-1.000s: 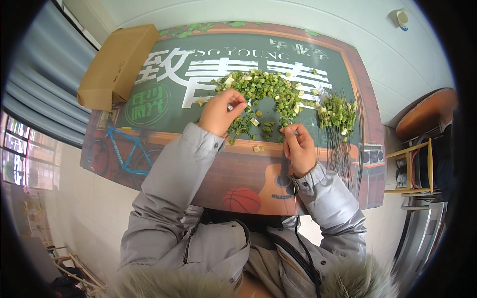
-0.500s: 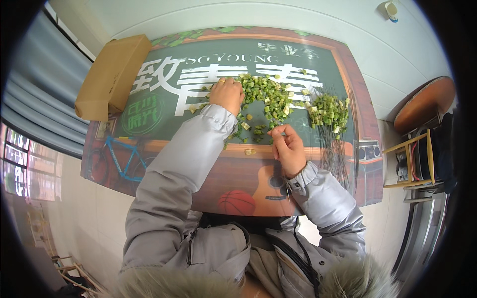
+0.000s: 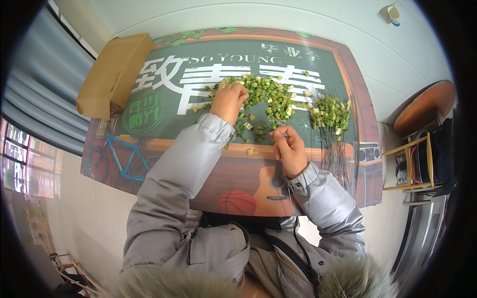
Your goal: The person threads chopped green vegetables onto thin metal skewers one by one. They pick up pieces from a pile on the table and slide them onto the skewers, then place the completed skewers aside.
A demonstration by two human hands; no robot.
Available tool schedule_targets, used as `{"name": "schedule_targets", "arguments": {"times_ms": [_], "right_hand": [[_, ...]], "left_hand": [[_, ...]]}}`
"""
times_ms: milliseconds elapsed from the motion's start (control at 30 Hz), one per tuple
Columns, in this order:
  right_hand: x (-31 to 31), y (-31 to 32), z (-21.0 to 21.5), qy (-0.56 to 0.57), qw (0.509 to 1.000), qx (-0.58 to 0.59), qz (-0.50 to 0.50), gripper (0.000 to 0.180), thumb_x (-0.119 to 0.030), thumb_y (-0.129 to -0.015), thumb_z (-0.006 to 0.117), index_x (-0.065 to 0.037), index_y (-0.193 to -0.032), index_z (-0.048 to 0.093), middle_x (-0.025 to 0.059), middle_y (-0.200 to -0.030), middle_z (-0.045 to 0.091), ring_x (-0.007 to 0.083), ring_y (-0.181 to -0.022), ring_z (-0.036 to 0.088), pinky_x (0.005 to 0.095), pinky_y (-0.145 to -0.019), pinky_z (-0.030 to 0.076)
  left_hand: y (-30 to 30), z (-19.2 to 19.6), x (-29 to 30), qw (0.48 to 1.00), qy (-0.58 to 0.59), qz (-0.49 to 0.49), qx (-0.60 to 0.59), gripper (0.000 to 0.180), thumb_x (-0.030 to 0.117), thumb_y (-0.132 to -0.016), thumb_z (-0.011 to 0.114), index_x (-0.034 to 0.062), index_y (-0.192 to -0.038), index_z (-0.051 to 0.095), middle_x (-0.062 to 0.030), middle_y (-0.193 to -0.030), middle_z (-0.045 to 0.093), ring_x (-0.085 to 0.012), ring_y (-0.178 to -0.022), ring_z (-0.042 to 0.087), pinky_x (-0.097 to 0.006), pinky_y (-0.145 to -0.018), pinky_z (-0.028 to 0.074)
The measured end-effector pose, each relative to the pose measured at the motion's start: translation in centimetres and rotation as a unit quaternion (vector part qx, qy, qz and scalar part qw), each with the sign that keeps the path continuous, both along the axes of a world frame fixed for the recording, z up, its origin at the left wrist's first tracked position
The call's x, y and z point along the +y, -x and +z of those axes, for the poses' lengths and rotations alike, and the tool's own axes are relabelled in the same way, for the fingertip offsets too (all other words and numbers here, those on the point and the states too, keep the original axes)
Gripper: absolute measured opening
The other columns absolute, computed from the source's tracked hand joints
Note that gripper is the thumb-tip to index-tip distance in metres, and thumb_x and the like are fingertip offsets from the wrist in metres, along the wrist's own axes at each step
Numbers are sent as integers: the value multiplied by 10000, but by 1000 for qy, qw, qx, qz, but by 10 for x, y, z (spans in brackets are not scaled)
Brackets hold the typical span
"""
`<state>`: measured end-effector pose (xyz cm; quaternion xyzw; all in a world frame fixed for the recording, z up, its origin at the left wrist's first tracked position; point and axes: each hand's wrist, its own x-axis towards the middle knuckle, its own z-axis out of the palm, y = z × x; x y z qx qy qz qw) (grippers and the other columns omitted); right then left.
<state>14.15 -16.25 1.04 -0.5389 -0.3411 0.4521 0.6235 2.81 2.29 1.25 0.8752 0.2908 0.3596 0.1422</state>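
On the table lies a loose pile of small green and pale chopped pieces [image 3: 268, 94]. My left hand [image 3: 228, 103] is at the pile's left edge, its fingers drawn together; what sits between them, if anything, is hidden. Lower and to the right, my right hand [image 3: 289, 151] pinches thumb to forefinger around a thin wire, a fine length of which shows below the hand. Beside it on the right lies a bundle of thin dark wires [image 3: 334, 154], with green pieces [image 3: 330, 113] clustered at their far ends.
The printed table [image 3: 208, 169] has a chalkboard, bicycle, guitar and basketball picture. A cardboard box [image 3: 113, 77] stands at its far left corner. Beyond the right edge are a round brown tabletop [image 3: 425, 104] and a wooden-framed chair [image 3: 410, 161]. A blue-grey curtain [image 3: 44, 84] hangs at left.
My left hand has lifted and turned slightly, its fingertips now drawn back from among the pieces. My right hand stays in nearly the same place, still pinching.
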Motion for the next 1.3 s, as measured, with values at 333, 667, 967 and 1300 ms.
{"name": "schedule_targets", "arguments": {"times_ms": [333, 667, 967, 1300], "right_hand": [[-1, 0, 2, 10, 999, 11, 29, 127, -153, -933, 468, -31, -927, 503, -34, -532, 445, 40, -445, 374, 198, -425, 284], [-4, 4, 6, 17, 998, -13, 63, 110, -136, -933, 462, -30, -922, 490, -36, -531, 438, 38, -434, 377, 190, -415, 289], [-6, 12, 2, 42, 991, 5, 129, 108, -147, -927, 484, -39, -921, 485, -43, -557, 439, 25, -434, 391, 182, -404, 283], [-6, 12, 3, 45, 990, 8, 130, 117, -155, -927, 492, -39, -911, 488, -49, -552, 431, 20, -430, 385, 182, -399, 277]], "left_hand": [[30, -6, -37, 948, 270, -20, -170, 219, 56, -782, 647, 41, -993, 591, -35, -839, 603, -122, -738, 553, -256, -632, 451], [36, -13, -37, 676, 629, -106, -369, 197, 84, -874, 570, 1, -1052, 557, -56, -944, 563, -99, -848, 514, -219, -727, 434], [41, -17, -29, 487, 736, -166, -440, 133, 168, -912, 523, 39, -944, 532, -76, -940, 541, -126, -816, 490, -230, -700, 442], [42, -15, -28, 452, 758, -188, -431, 163, 185, -917, 518, 26, -944, 498, -78, -937, 523, -127, -811, 490, -236, -698, 456]]}}
